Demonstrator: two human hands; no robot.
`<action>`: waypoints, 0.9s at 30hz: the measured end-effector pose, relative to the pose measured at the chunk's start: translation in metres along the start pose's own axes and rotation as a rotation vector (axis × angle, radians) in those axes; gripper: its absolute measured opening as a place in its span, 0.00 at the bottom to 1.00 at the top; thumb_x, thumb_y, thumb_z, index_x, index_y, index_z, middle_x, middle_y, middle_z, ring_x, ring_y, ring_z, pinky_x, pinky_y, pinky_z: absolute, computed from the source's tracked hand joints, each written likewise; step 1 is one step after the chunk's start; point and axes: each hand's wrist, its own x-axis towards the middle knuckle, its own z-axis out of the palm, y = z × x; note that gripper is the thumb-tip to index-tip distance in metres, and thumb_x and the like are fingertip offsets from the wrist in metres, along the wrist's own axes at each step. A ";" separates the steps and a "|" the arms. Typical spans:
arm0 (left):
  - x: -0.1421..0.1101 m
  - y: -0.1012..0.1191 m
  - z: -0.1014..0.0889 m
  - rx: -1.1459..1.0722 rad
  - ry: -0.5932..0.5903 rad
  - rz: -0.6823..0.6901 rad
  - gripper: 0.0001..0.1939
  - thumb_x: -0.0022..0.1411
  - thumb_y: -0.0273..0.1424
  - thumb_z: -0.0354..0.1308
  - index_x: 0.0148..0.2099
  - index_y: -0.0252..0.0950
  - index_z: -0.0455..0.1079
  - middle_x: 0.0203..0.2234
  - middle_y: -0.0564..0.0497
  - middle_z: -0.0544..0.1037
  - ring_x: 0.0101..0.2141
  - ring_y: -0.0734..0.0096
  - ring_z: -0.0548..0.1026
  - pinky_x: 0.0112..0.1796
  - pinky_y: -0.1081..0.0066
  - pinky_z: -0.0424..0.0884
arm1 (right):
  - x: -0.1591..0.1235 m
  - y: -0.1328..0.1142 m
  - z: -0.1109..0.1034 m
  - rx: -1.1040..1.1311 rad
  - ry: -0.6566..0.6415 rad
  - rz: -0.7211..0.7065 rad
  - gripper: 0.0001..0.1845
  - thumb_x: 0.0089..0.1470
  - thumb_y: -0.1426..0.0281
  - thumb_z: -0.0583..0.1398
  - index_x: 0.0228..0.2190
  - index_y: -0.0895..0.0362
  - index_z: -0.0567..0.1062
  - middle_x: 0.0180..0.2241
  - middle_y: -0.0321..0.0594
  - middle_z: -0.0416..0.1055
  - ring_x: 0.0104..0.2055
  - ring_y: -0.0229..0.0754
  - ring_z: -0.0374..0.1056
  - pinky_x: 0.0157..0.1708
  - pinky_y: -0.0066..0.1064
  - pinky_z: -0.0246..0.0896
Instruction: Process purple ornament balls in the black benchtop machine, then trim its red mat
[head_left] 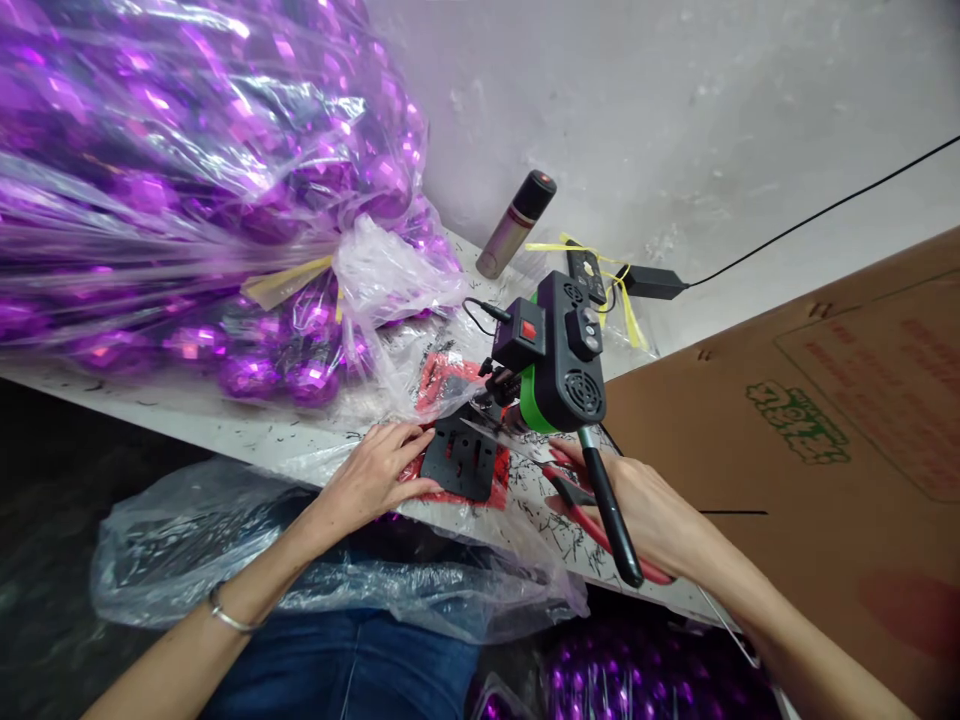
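In the head view my left hand (382, 465) rests against the left edge of a black slotted base plate (459, 462), its thumb and fingers stretched out and apart. The plate lies on a red mat or sheet (498, 480). My right hand (637, 505) is closed round scissors (581, 505) with red and black handles, partly hidden behind a lever. The scissor blades point left over the plate. Above it stands a black and green bench machine (568, 350) with a red switch and a black lever handle (611, 515) slanting toward me.
A clear bag of shiny purple balls (150, 200), tied with yellow ribbon, fills the left. A spray can (516, 225) stands behind the machine, near a power adapter (651, 281). A cardboard box (810, 430) stands at right. Loose clear plastic (315, 570) covers my lap; black scraps litter the white table (555, 525).
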 end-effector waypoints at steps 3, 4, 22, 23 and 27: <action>0.000 0.000 0.000 0.013 -0.002 0.002 0.31 0.65 0.49 0.59 0.61 0.32 0.70 0.50 0.36 0.78 0.48 0.51 0.78 0.45 0.55 0.76 | 0.006 0.002 -0.002 0.267 -0.190 0.056 0.17 0.52 0.56 0.62 0.38 0.54 0.78 0.30 0.36 0.75 0.33 0.44 0.70 0.32 0.32 0.63; 0.000 0.001 0.000 0.015 -0.005 0.004 0.31 0.65 0.49 0.59 0.61 0.32 0.70 0.50 0.36 0.78 0.48 0.51 0.78 0.46 0.54 0.76 | 0.007 0.003 -0.003 0.328 -0.233 0.072 0.18 0.51 0.56 0.63 0.38 0.55 0.79 0.30 0.35 0.75 0.33 0.44 0.69 0.32 0.32 0.64; 0.000 0.001 -0.001 -0.025 -0.027 -0.029 0.30 0.65 0.48 0.60 0.62 0.34 0.70 0.51 0.37 0.78 0.49 0.51 0.77 0.48 0.52 0.76 | -0.019 0.012 0.039 -0.118 0.342 -0.031 0.24 0.55 0.64 0.57 0.53 0.53 0.74 0.38 0.43 0.77 0.35 0.47 0.74 0.30 0.33 0.67; 0.000 0.001 -0.001 -0.026 -0.027 -0.030 0.30 0.65 0.48 0.60 0.62 0.34 0.70 0.51 0.37 0.78 0.49 0.51 0.77 0.48 0.52 0.76 | -0.021 0.013 0.038 -0.114 0.341 -0.042 0.25 0.54 0.64 0.58 0.54 0.52 0.73 0.39 0.42 0.77 0.35 0.47 0.74 0.30 0.32 0.67; -0.001 0.001 -0.001 -0.037 -0.021 -0.042 0.30 0.65 0.48 0.61 0.62 0.35 0.69 0.51 0.37 0.78 0.49 0.50 0.77 0.47 0.51 0.76 | -0.021 0.012 0.024 0.002 0.220 -0.015 0.24 0.56 0.60 0.59 0.54 0.51 0.73 0.37 0.41 0.78 0.32 0.46 0.75 0.31 0.33 0.68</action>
